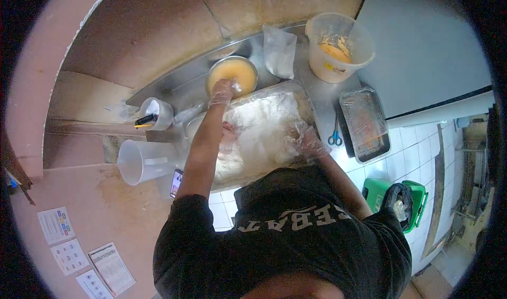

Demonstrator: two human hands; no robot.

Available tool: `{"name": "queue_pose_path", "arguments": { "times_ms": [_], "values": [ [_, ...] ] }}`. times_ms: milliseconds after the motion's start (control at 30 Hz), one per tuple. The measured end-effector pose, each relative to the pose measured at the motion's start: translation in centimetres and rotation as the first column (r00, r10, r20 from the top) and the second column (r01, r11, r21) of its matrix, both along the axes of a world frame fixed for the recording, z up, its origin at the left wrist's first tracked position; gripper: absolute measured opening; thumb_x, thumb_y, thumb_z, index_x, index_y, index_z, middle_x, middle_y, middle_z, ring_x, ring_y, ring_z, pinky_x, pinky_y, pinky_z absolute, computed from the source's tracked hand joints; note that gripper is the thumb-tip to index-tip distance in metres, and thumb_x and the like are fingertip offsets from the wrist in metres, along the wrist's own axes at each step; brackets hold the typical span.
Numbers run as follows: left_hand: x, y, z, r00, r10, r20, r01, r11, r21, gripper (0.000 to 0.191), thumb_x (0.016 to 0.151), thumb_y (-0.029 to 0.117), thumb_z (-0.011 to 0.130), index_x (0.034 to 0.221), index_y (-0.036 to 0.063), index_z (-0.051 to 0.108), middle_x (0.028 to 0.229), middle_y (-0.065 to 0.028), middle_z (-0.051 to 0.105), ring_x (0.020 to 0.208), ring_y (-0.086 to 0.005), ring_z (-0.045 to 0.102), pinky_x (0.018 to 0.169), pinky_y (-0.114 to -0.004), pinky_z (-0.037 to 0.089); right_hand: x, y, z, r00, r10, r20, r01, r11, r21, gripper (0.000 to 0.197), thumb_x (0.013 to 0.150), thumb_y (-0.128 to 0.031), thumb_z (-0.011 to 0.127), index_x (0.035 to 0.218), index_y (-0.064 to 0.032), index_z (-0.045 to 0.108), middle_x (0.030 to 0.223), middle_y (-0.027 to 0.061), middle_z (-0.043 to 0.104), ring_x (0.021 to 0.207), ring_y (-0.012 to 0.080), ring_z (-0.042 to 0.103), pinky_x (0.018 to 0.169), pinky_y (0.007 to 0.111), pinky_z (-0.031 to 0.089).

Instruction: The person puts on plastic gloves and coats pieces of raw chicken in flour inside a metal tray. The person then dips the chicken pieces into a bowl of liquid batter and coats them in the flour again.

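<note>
My left hand, in a clear plastic glove, reaches into a round metal bowl of yellow-orange batter; its fingers are partly hidden. Below the bowl lies a large clear plastic tub filled with white flour. Gloved as well, my right hand is down at the flour on the tub's right side, and I cannot tell whether it grips anything. A pinkish piece of what looks like raw meat rests in the flour beside my left forearm.
A tall bucket with orange batter residue and a plastic bag stand behind. To the right are scissors, a film-covered tray and a green bin. At left are a jug, a small container and a phone.
</note>
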State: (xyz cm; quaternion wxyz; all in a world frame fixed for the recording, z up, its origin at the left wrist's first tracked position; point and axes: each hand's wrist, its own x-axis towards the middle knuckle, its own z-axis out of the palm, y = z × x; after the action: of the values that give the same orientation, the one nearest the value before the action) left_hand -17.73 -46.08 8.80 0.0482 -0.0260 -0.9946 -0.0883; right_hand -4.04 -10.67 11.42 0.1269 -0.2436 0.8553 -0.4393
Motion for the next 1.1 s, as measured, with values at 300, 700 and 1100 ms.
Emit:
{"name": "queue_pose_path", "arguments": {
  "times_ms": [300,700,1100],
  "values": [
    [-2.9,0.6,4.6,0.996,0.085,-0.027,-0.088,0.990,-0.107,0.022,0.082,0.024,0.060,0.095,0.0086,0.069,0.092,-0.0157,0.067,0.082,-0.0278,0.065,0.076,-0.038,0.053,-0.2,2.3,-6.1,0.972,0.035,-0.231,-0.010,0.994,0.109,0.045,0.082,-0.030,0.063,0.120,-0.0054,0.056,0.118,0.0190,0.056,0.107,0.0373,0.054,0.093,0.045,0.043],
    [0.5,-0.6,12.5,0.993,0.108,-0.038,-0.099,0.980,0.175,0.014,0.077,0.016,0.065,0.085,0.0043,0.069,0.075,-0.0157,0.068,0.067,-0.0272,0.065,0.068,-0.038,0.053,-1.7,-1.7,-2.0,0.816,0.082,-0.573,-0.035,0.995,0.093,0.032,0.084,-0.025,0.059,0.108,-0.0044,0.058,0.107,0.0164,0.060,0.101,0.0319,0.057,0.087,0.045,0.047],
    [5.8,4.0,15.9,0.991,0.006,-0.132,0.000,0.999,0.044,0.032,0.077,0.025,0.068,0.102,0.0053,0.067,0.091,-0.0181,0.068,0.082,-0.0306,0.066,0.076,-0.039,0.052,-9.1,-8.4,-17.8,0.871,0.031,-0.491,-0.084,0.993,-0.087,0.039,0.082,-0.023,0.059,0.116,-0.0060,0.053,0.084,0.0117,0.062,0.081,0.0250,0.060,0.075,0.036,0.051]
  ]
}}
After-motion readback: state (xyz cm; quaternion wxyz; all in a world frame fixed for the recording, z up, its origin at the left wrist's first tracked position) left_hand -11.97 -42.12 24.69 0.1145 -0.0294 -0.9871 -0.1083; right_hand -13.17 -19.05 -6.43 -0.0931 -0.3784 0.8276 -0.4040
